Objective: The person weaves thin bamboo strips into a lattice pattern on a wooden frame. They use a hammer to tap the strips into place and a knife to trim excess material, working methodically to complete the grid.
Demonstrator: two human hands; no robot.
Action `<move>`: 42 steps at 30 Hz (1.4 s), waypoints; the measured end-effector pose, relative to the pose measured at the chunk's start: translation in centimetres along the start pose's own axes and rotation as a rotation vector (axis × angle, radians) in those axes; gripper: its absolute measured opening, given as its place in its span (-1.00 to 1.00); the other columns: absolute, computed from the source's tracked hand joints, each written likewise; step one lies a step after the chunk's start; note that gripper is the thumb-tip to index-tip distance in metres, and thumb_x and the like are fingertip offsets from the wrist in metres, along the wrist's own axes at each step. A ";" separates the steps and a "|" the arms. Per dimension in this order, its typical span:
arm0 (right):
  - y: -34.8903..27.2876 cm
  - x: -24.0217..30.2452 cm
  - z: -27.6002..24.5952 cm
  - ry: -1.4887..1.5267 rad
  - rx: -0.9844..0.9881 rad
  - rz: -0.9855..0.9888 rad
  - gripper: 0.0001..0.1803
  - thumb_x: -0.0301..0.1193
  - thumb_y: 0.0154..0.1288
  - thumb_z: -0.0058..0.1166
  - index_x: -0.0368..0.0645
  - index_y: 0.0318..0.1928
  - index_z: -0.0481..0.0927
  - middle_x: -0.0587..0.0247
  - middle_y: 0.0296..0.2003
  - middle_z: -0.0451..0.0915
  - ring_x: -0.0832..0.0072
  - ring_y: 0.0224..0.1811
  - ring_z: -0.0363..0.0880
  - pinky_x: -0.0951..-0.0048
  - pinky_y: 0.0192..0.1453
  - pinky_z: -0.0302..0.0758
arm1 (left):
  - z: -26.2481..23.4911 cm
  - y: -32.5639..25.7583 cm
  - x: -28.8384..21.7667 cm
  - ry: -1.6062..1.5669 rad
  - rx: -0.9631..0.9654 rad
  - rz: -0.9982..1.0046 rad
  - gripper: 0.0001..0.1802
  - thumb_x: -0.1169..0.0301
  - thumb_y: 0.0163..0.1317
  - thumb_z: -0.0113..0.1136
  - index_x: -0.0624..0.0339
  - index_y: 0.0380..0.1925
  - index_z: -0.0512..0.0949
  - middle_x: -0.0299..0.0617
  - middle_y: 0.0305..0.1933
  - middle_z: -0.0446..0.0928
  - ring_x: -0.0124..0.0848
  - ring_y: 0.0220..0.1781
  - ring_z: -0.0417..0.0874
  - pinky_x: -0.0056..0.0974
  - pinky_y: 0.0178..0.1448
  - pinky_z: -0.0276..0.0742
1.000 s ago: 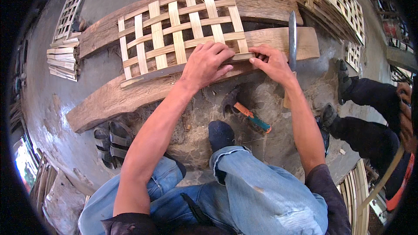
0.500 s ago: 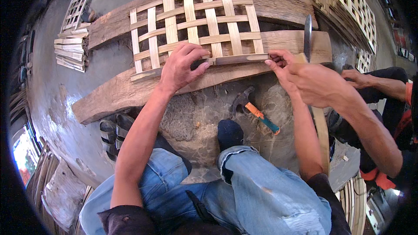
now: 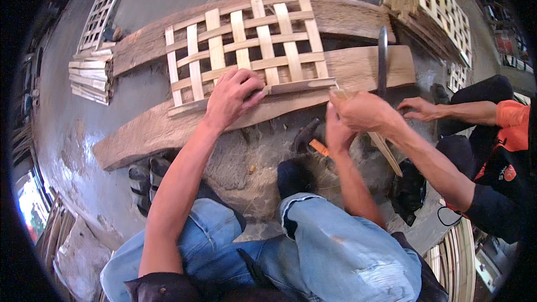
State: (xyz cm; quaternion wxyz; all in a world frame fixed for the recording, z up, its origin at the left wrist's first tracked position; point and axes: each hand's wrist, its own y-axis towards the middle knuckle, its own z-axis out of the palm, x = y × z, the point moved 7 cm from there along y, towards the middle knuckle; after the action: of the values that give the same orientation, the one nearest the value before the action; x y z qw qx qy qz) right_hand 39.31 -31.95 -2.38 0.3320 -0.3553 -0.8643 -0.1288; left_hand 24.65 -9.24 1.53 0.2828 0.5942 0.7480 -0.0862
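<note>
A woven bamboo lattice panel [image 3: 238,42] lies across two rough wooden beams [image 3: 358,64]. My left hand [image 3: 232,98] is closed over its near edge strip [image 3: 299,86], fingers bent. My right hand [image 3: 340,131] is below the panel's near right corner, its fingers mostly hidden behind a co-worker's hand [image 3: 366,113]. That hand, reaching in from the right, grips a long pale strip [image 3: 385,151] pointing at the corner. A knife blade [image 3: 382,59] crosses the near beam's right part. Under my right forearm lies a claw hammer [image 3: 318,145] with an orange handle, partly hidden.
Stacked woven panels [image 3: 430,11] stand at the far right. Another lattice [image 3: 103,11] and a pile of flat strips [image 3: 89,75] are on the left. Sandals [image 3: 142,182] lie left of my feet. The co-worker's other hand [image 3: 420,109] is at the right.
My right hand has let go of the panel's right corner and moved down and left. The co-worker's hand has come left to the corner with the strip. My left hand stays on the edge.
</note>
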 end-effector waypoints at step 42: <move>-15.8 5.6 6.9 0.272 0.190 -0.256 -0.86 -0.46 0.09 0.34 -0.11 -0.34 0.62 0.21 -0.52 0.52 0.22 -0.49 0.58 0.25 -0.42 0.52 | -0.5 -0.2 0.1 -0.065 -0.014 -0.089 -0.77 0.26 0.14 0.39 0.09 -0.24 0.67 -0.25 -0.12 0.62 -0.19 0.00 0.59 -0.11 0.11 0.53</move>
State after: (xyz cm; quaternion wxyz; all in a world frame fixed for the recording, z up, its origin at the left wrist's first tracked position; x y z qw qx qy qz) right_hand 22.02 -37.11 -3.61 0.4588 -0.1888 -0.8578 -0.1345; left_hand 24.32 -8.95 1.84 0.3071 0.5553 0.7647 -0.1126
